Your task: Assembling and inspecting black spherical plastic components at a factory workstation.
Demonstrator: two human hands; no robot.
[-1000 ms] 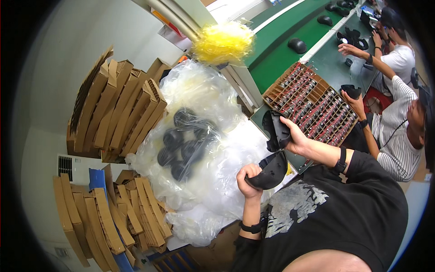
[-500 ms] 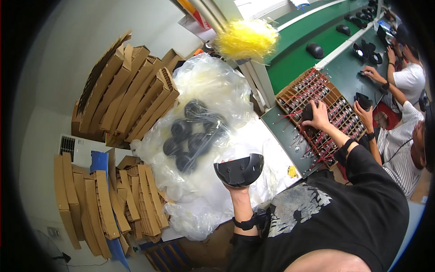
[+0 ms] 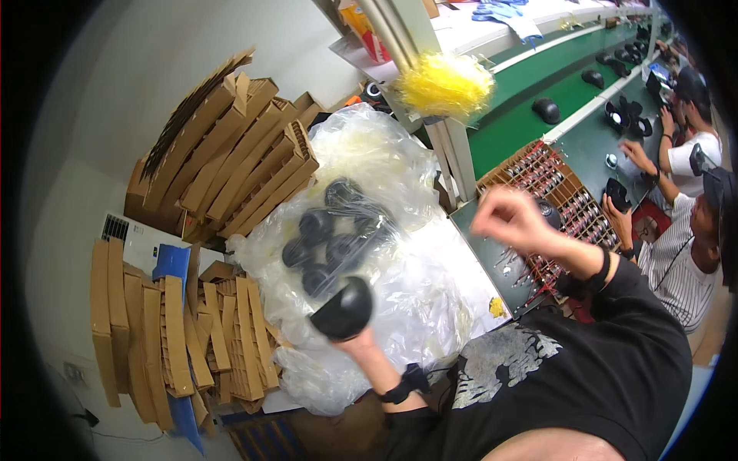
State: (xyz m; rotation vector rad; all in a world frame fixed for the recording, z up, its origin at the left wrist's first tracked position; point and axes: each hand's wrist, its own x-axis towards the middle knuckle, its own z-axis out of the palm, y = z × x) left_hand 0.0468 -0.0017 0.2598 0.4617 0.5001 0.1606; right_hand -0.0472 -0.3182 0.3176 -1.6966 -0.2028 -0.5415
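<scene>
A glossy black half-dome shell, smeared by motion, is gripped from below by my left hand. It is over the near side of a clear plastic bag, its rounded outer face showing. Inside the bag several round black parts show through the film. My right hand is raised over a cardboard tray, its fingers curled and blurred. No thing shows in them. Beside that hand, partly behind it, a dark rounded part rests on the tray among small wired metal pieces.
Flattened cardboard dividers are stacked at the left, with more dividers nearer. A post with a yellow fibre bundle rises beyond the bag. Black shells lie along a green conveyor. Two co-workers sit on the right.
My left hand has swung left with the shell and turned it from its hollow side to its outer side. My right hand has come off the dark rounded part on the tray.
</scene>
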